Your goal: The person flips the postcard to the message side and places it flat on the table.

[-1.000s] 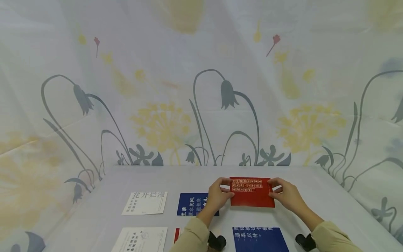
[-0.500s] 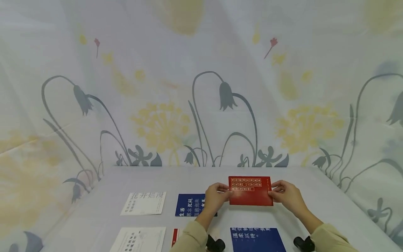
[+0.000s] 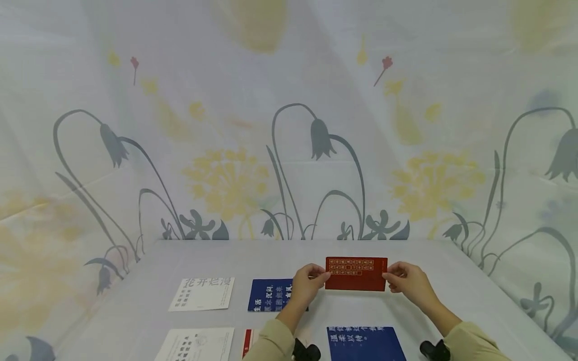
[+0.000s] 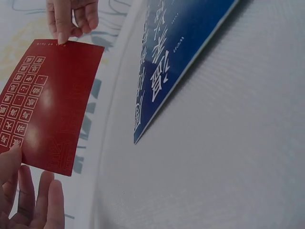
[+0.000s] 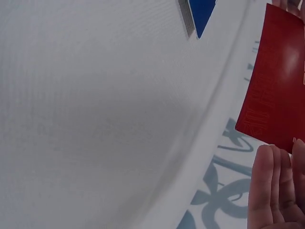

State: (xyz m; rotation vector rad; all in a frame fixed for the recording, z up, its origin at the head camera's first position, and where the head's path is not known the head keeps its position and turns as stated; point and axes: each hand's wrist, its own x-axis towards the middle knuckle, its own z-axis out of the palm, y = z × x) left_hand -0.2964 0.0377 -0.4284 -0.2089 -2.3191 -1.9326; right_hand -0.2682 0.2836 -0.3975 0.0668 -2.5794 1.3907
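A red card [image 3: 355,282] with rows of small boxed gold characters is held up above the table's far right part. My left hand [image 3: 308,286] pinches its left edge between thumb and fingers. The opposite edge is pinched by my right hand [image 3: 408,282]. In the left wrist view the red card [image 4: 59,109] shows glossy, with both hands at its two ends. Only part of the red card [image 5: 274,81] appears in the right wrist view, above my right hand's fingers [image 5: 264,191].
Flat on the white table [image 3: 280,250] lie a blue card [image 3: 271,295] behind my left forearm, another blue card [image 3: 366,345] between the forearms, and two white cards [image 3: 203,294] at left. A red-edged card [image 3: 247,341] is partly covered by my left sleeve. A flowered curtain [image 3: 235,125] hangs behind.
Both hands still hold the red card. It has tilted so that its face looks shorter and darker, and it sits slightly further left in the head view, which has shifted a little.
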